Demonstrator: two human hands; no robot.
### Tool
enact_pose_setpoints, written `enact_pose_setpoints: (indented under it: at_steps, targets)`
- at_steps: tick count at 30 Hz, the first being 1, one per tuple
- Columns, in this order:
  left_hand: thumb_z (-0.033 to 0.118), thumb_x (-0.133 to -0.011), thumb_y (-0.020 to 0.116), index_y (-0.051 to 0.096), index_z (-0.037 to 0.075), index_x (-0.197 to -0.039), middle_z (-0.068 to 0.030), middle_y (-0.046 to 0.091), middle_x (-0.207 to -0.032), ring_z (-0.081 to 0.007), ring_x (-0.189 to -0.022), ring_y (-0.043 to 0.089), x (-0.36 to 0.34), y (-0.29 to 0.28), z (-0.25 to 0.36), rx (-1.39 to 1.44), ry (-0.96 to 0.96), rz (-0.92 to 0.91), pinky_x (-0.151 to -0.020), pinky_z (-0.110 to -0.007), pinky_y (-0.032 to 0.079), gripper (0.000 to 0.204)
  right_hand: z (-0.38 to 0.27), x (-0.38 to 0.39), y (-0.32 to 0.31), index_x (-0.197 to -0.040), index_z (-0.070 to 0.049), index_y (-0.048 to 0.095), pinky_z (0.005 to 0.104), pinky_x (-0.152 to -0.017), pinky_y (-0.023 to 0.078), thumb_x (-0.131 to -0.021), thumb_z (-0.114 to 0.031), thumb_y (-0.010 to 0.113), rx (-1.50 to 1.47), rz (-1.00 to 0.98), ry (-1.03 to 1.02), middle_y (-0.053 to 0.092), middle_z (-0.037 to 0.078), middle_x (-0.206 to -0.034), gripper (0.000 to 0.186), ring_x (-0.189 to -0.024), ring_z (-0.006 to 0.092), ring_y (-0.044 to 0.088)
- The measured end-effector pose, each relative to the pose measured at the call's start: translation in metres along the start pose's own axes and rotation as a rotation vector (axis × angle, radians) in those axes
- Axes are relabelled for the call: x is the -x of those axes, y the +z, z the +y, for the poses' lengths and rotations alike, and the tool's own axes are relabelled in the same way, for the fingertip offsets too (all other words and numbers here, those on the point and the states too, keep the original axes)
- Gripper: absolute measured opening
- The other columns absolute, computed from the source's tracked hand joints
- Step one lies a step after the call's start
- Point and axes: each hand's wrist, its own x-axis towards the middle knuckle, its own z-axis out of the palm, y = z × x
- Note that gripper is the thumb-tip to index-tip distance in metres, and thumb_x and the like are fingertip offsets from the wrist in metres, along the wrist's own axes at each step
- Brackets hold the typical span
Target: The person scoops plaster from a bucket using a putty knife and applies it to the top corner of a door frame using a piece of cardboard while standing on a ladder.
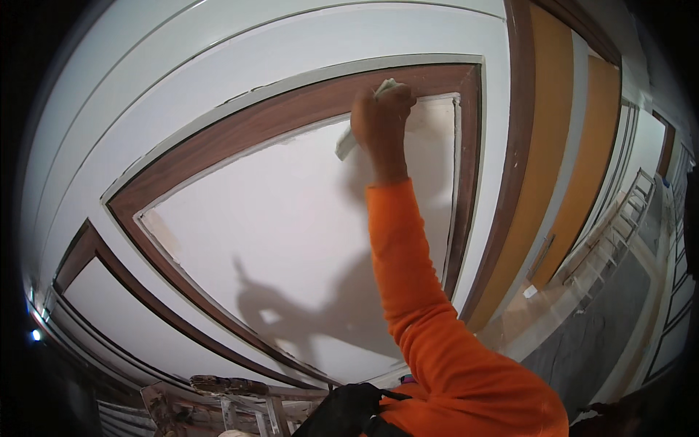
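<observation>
At the far left, a smaller brown frame is set in the white wall. Near the lower edge of the view is a stained board with ladder-like supports below it. A larger brown frame surrounds a white panel; the inner edge is uneven, with beige patches at the panel's left corner and near its upper right corner. A shadow falls across the panel's lower part.

The pale piece is at the panel's top edge, right of its middle, and overlaps the frame's top rail. Its material cannot be determined. The right hand is clenched around it, with ends protruding above and to the lower left. An orange sleeve covers that arm. State of the left hand: cannot be told.

Further right are tan panels, then a ladder beside the grey floor.
</observation>
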Motion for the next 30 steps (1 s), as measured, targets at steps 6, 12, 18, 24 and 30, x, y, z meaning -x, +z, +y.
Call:
enact_pose_setpoints:
  at_steps: [6,12,18,24,30]
  targets:
    - [0.029,-0.098,0.06,0.053,0.002,-0.138,-0.0115,0.071,-0.087,-0.0203,-0.071,0.064,0.003,0.0,0.001,0.152,-0.141,0.032,-0.067,-0.034,0.05,0.049,0.049,0.061,-0.091,-0.134,0.002,0.053,0.0381,-0.089,0.048,-0.096,-0.014,0.046,-0.744,-0.11,0.125,0.063,0.018,-0.11,0.041,-0.095,0.0281,0.062]
    - [0.032,-0.097,0.061,0.057,0.0,-0.133,-0.0134,0.07,-0.083,-0.021,-0.069,0.062,-0.003,0.003,0.0,0.097,-0.065,0.022,-0.061,-0.037,0.049,0.048,0.143,0.051,-0.071,-0.142,-0.001,0.047,0.0415,-0.104,0.045,-0.099,-0.009,0.044,-0.158,0.145,-0.106,0.057,0.025,-0.135,0.045,-0.124,0.039,0.057]
    - [0.032,-0.099,0.061,0.06,-0.001,-0.129,-0.0106,0.07,-0.084,-0.0187,-0.069,0.06,-0.002,0.0,0.007,0.142,-0.073,-0.034,-0.062,-0.036,0.048,0.045,0.15,0.049,-0.037,-0.138,0.003,0.049,0.0448,-0.104,0.046,-0.091,-0.001,0.051,-0.113,0.135,-0.147,0.058,0.025,-0.133,0.047,-0.122,0.0395,0.058]
    - [0.029,-0.099,0.061,0.055,-0.001,-0.135,-0.0082,0.066,-0.083,-0.0158,-0.067,0.055,-0.005,0.004,-0.004,0.229,-0.07,-0.033,-0.06,-0.032,0.046,0.047,0.139,0.044,-0.02,-0.135,0.005,0.051,0.0455,-0.105,0.046,-0.085,0.001,0.056,-0.115,0.236,-0.238,0.059,0.024,-0.132,0.05,-0.121,0.039,0.058]
    - [0.029,-0.099,0.061,0.055,0.0,-0.135,-0.0054,0.064,-0.079,-0.0139,-0.067,0.056,-0.004,0.01,-0.022,0.326,-0.153,0.004,-0.064,-0.031,0.046,0.046,0.11,0.058,-0.024,-0.136,0.002,0.053,0.041,-0.101,0.049,-0.086,0.001,0.053,-0.231,0.144,-0.142,0.06,0.024,-0.132,0.051,-0.12,0.0387,0.06]
